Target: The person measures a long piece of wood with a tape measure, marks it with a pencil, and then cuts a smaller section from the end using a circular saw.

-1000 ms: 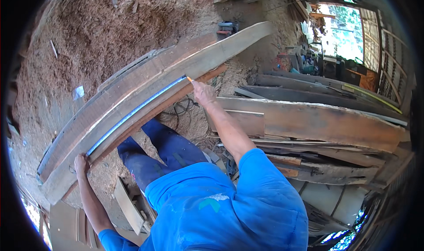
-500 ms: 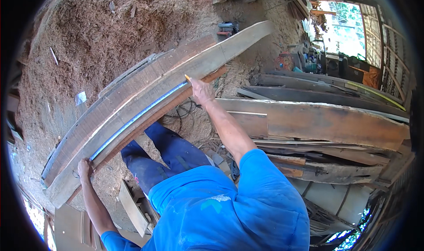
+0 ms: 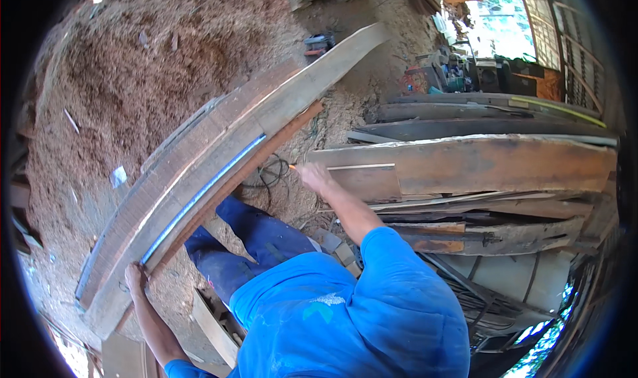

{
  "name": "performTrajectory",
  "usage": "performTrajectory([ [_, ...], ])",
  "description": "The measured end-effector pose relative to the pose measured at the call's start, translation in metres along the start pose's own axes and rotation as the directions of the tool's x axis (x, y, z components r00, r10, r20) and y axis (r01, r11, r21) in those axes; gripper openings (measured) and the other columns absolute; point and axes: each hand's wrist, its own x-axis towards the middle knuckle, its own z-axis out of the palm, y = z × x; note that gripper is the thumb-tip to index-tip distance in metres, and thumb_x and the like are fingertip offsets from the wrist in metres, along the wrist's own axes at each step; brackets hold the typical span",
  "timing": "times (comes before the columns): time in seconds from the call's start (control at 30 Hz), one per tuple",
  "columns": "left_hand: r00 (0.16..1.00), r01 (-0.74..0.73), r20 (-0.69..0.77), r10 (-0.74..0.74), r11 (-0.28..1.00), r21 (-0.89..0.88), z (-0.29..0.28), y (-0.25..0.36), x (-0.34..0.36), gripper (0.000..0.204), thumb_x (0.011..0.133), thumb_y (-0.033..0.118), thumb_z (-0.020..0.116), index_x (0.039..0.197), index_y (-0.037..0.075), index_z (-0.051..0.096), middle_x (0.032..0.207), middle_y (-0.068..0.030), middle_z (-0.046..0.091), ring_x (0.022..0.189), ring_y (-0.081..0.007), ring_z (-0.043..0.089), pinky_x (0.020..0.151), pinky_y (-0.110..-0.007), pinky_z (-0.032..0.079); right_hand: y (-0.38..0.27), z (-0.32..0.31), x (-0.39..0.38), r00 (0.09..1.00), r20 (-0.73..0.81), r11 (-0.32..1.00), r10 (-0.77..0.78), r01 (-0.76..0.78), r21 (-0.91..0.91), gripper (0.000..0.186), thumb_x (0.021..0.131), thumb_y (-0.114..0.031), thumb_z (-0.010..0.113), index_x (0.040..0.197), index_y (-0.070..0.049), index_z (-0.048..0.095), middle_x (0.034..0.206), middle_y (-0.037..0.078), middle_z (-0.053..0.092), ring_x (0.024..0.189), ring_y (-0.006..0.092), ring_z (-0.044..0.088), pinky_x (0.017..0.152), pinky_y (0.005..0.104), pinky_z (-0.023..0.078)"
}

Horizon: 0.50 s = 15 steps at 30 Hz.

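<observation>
Arms parted, pencil (image 3: 292, 167) off the plank (image 3: 199, 177).
The left arm angles outward, its left hand (image 3: 135, 277) at the near end of a bluish straightedge (image 3: 205, 197), finger closure unclear; the right arm stretches forward, right hand (image 3: 314, 176) pinching the pencil; the straightedge lies along the curved plank.

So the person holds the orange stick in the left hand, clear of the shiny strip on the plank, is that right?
Wrong hand: the head view shows the orange stick in the right hand, clear of the shiny strip on the plank.
</observation>
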Motion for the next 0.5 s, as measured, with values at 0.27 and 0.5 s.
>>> performTrajectory([
  [0.27,0.897,0.407,0.381,-0.224,0.754,-0.515,0.013,0.037,-0.024,0.021,0.092,0.019,0.057,0.087,0.005,0.073,0.072,-0.0125,0.07,0.066,-0.0243,0.068,0.064,-0.041,0.055,-0.02,0.061,-0.1,0.981,0.134,0.981,0.143,-0.158,0.112,0.022,0.09,-0.017,0.053,0.106,-0.01,0.067,0.086,0.02,0.071,0.08,0.0395,0.07,0.068,0.0528,0.054],
  [0.5,0.971,0.009,0.207,0.123,0.84,-0.543,-0.007,0.117,-0.11,0.021,0.094,0.019,0.061,0.092,0.002,0.073,0.077,-0.0061,0.073,0.069,-0.0161,0.066,0.066,-0.035,0.052,-0.045,0.058,-0.12,0.976,0.163,0.952,0.146,-0.184,0.244,0.019,0.087,-0.016,0.056,0.097,-0.009,0.071,0.093,0.021,0.072,0.087,0.0381,0.07,0.074,0.0515,0.055],
])
